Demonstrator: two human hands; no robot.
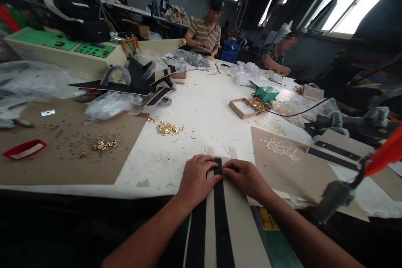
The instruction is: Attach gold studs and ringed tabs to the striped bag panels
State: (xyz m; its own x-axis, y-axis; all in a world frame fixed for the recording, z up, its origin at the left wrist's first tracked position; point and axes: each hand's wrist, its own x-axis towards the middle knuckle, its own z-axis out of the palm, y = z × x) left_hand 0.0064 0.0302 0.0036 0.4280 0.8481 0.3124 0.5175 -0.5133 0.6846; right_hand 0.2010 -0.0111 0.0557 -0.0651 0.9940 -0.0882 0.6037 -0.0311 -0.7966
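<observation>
A beige panel with black stripes (pixel 234 222) hangs over the near edge of the white table (pixel 204 113). My left hand (pixel 196 178) presses on its top end, fingers closed around the black centre strap (pixel 220 213). My right hand (pixel 246 178) meets it from the right and pinches the same strap end. Several gold metal fittings (pixel 168 128) lie in a loose pile beyond my hands.
Brown cardboard sheets (pixel 63 146) lie left and right. A cream machine with green panels (pixel 65 48) stands at far left among plastic bags. A box of gold parts (pixel 248 106) sits mid-table. Two people work at the far end. An orange-handled tool (pixel 348 188) hangs at right.
</observation>
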